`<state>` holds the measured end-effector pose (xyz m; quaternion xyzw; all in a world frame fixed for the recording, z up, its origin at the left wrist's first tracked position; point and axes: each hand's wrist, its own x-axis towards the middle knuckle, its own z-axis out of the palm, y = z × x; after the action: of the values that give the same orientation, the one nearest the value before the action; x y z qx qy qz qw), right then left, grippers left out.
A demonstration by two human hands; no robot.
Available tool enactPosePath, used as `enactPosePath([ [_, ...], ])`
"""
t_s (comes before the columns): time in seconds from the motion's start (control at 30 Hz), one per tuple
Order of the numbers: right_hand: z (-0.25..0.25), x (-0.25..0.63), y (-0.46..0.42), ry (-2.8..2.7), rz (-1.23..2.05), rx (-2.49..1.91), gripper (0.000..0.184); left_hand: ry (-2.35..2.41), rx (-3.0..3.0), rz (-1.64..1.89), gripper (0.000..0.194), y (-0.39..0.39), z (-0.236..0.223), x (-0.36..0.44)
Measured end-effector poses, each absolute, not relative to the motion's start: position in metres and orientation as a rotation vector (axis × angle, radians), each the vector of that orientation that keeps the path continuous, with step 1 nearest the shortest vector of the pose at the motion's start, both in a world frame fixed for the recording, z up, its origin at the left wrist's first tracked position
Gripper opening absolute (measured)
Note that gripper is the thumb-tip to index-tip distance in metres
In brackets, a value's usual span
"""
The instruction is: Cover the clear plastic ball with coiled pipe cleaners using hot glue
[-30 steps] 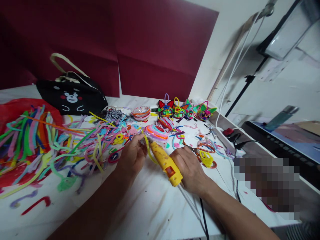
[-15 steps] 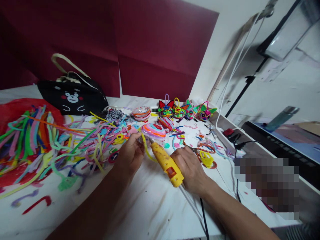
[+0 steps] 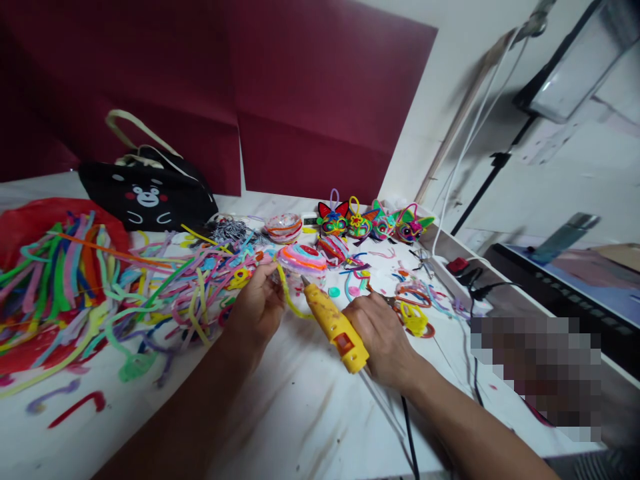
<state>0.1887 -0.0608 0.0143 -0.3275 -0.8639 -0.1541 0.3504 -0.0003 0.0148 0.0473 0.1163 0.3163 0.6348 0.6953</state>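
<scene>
Closed around the left side of a clear plastic dome (image 3: 306,257), my left hand (image 3: 260,303) steadies it above the table. Rows of pink, orange, blue and purple pipe cleaner cover the dome, with red at its top. A yellow pipe cleaner (image 3: 287,293) hangs in a curve from beside my left fingertips. My right hand (image 3: 377,333) grips a yellow hot glue gun (image 3: 335,327), its metal nozzle pointing up and left, just below the dome. Whether the nozzle touches the dome I cannot tell. A black cord runs down from the right hand's side.
Loose pipe cleaners (image 3: 145,293) and a red bag (image 3: 20,227) spread over the left side. A black bag (image 3: 150,197) stands behind. Several decorated animal heads (image 3: 333,219) line the back, near another wrapped dome (image 3: 283,227). Orange-handled scissors (image 3: 415,300) lie right. A power strip (image 3: 457,265) sits beyond.
My left hand and the dome have shifted slightly left. The glue gun's nozzle shows more fully now, farther from the yellow pipe cleaner. Both grips stay the same.
</scene>
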Motion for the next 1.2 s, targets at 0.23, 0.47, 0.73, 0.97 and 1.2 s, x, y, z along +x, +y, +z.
enactPosePath([
  [0.23,0.012,0.188,-0.061,-2.244,-0.408,-0.852,0.021,0.698,0.331,1.371,0.015,0.012,0.04,0.005],
  [0.47,0.011,0.187,-0.06,-2.242,-0.414,-0.848,0.022,0.699,0.408,1.378,0.009,0.007,0.036,0.011],
  [0.73,0.011,0.188,-0.061,-2.252,-0.388,-0.867,0.023,0.725,0.449,1.364,0.009,0.005,0.032,0.013],
  [0.97,0.011,0.188,-0.06,-2.246,-0.414,-0.871,0.024,0.744,0.469,1.39,0.008,0.004,0.033,0.016],
  [1.2,0.011,0.188,-0.059,-2.252,-0.418,-0.849,0.025,0.74,0.452,1.382,0.014,0.006,0.032,0.014],
])
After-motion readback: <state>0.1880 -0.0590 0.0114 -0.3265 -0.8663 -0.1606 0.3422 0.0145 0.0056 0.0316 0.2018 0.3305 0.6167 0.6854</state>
